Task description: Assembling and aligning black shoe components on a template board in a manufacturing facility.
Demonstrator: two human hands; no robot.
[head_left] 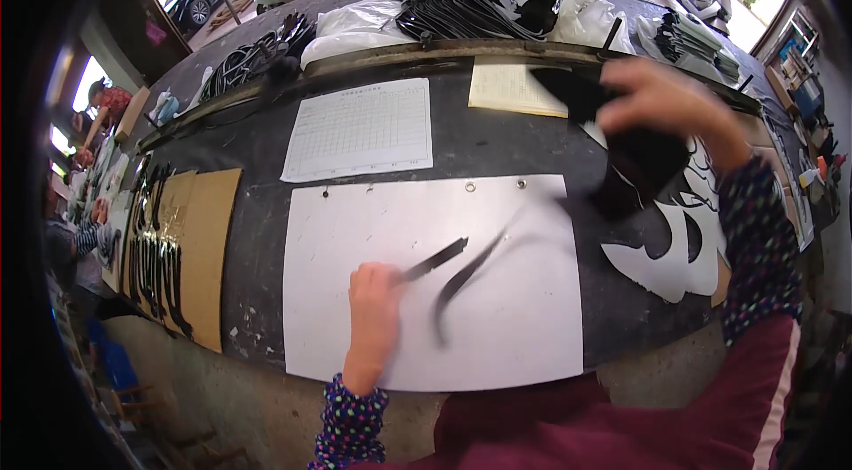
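A large white board (497,328) lies on the dark table in front of me. My left hand (374,306) is closed over one end of a short black strip (435,260), pressed to the board. Beside it, a longer curved black strip (461,282) looks smeared by motion. My right hand (661,102) is blurred, raised over the table's right side with its fingers curved. Under and around it is a dark blurred shape, like a black sheet piece (643,164); whether the fingers grip it is unclear. White curved cut-outs (670,257) lie nearer to me than that hand.
A printed form (359,128) and a yellowish paper (510,86) lie beyond the board. Cardboard (209,257) at left bears several black strips. Behind a long raised bar (355,71) sit bundles of black strips (470,4) and plastic bags. Other people (115,110) work at far left.
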